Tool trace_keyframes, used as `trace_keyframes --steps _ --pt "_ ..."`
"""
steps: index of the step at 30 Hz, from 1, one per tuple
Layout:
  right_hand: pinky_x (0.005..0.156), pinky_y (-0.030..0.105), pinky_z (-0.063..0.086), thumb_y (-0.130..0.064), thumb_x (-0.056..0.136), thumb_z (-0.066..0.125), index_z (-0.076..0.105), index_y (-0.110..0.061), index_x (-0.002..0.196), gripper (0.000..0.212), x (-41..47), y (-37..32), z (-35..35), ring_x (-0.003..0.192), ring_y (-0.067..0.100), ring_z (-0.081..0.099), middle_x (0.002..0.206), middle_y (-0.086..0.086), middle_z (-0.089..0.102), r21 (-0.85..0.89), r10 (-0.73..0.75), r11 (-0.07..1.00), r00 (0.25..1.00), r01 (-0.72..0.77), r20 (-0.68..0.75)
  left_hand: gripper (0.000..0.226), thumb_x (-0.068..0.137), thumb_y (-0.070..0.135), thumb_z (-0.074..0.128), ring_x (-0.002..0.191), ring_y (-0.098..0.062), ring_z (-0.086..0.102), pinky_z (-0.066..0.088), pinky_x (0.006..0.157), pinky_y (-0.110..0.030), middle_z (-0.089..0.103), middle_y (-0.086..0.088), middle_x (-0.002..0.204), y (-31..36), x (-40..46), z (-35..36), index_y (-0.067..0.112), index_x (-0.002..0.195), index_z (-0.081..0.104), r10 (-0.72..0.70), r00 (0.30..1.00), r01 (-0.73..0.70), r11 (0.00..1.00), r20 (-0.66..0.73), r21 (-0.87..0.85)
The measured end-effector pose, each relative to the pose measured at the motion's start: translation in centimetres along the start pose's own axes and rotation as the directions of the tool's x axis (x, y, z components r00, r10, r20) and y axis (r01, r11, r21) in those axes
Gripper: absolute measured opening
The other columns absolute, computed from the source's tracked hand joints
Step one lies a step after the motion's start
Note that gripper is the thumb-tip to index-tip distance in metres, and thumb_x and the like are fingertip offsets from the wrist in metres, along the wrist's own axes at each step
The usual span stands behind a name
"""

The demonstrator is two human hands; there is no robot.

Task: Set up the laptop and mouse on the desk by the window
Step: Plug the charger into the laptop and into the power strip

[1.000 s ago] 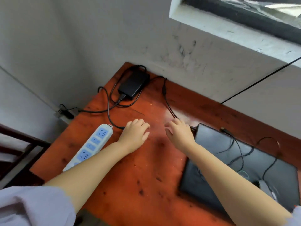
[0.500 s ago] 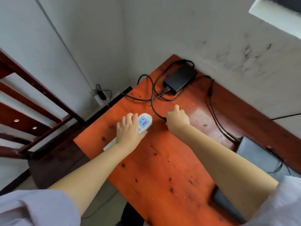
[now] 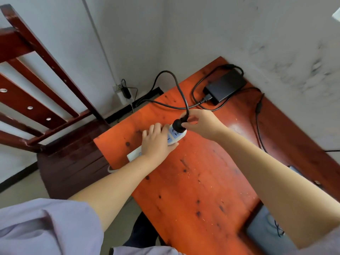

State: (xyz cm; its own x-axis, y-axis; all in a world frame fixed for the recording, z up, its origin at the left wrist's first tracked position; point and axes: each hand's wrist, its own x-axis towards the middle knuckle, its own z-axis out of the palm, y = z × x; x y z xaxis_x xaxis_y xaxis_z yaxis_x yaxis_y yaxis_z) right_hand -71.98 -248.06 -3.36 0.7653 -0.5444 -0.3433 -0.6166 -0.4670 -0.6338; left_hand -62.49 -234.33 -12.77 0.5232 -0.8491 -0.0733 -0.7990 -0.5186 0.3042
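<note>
Now our left hand (image 3: 156,142) lies flat, fingers spread, on the white power strip (image 3: 173,135) at the orange surface (image 3: 193,181) edge, our right hand (image 3: 200,124) pinches the black plug (image 3: 178,124) above its socket, and the laptop (image 3: 265,230) peeks out lower right.

The left hand (image 3: 158,142) lies flat across a white power strip (image 3: 173,136) on the orange-red desk (image 3: 193,190), pinning it down. The right hand (image 3: 200,124) pinches a black plug (image 3: 178,123) at the strip's far socket. Its cable (image 3: 176,85) loops up and back to the black power adapter (image 3: 225,86) in the corner. A dark wooden chair (image 3: 55,126) stands left of the desk.
</note>
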Motion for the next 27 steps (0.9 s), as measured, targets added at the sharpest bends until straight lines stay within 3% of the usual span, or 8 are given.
trace_keyframes --steps 6,14,27 --pt "0.073 0.008 0.04 -0.017 0.084 0.063 0.066 -0.022 0.105 0.021 0.2 0.6 -0.3 0.088 0.004 0.058 0.1 -0.009 0.061 -0.094 -0.108 0.989 0.993 0.111 0.041 0.065 0.078 0.055 0.059 0.113 -0.024 0.046 0.036 0.093 -0.037 0.053 -0.004 0.118 -0.2 0.1 0.1 0.02 0.131 0.045 0.009 1.0 -0.01 1.0 -0.005 -0.017" --pt "0.079 0.022 0.046 -0.019 0.085 0.064 0.065 -0.011 0.105 0.022 0.5 1.0 0.0 0.089 0.01 0.053 0.104 0.001 0.064 -0.23 -0.248 0.942 0.969 0.243 0.007 0.068 0.08 0.056 0.057 0.116 -0.025 0.044 0.035 0.095 -0.038 0.052 -0.007 0.121 -0.2 0.1 0.0 0.018 0.134 0.043 0.021 1.0 -0.021 1.0 0.0 -0.021" --pt "0.082 0.02 0.042 -0.017 0.086 0.062 0.065 -0.016 0.104 0.019 0.4 1.6 0.6 0.091 0.007 0.054 0.104 -0.002 0.063 -0.19 -0.283 0.944 0.958 0.271 -0.042 0.062 0.078 0.053 0.06 0.113 -0.027 0.045 0.034 0.095 -0.04 0.052 -0.007 0.116 0.0 0.0 -0.3 0.019 0.128 0.047 0.019 1.0 -0.019 0.999 -0.005 -0.045"
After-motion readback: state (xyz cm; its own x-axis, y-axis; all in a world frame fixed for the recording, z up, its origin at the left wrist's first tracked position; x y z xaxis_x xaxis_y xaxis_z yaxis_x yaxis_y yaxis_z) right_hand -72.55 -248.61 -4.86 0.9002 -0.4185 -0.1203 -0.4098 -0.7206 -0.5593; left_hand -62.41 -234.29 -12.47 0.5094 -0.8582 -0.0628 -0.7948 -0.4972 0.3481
